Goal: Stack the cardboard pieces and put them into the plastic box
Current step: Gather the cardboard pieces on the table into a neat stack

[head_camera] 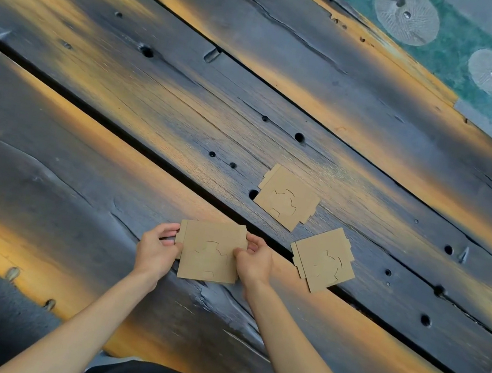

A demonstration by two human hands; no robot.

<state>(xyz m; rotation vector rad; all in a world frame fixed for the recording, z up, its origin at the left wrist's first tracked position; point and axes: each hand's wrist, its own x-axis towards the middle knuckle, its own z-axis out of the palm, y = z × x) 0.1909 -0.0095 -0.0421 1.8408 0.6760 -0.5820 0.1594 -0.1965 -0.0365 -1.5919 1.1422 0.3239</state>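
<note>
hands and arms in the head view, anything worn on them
Nothing worn: the left hand and right hand are bare, with no gloves, rings or watch visible. Both forearms are bare too, no sleeves reaching into view. The fingers are uncovered.

A counter (189, 87) of wide, dark, weathered wooden planks fills nearly the whole view, running diagonally. The boards are charred blue-black with streaks of warm orange grain, and marked by cracks, round knot holes and deep gaps between planks. Beyond the counter's far edge, at upper right, lies a mottled green floor (475, 32) bearing two pale round patches (406, 14), possibly drain covers; the view is too blurred to tell.
</note>
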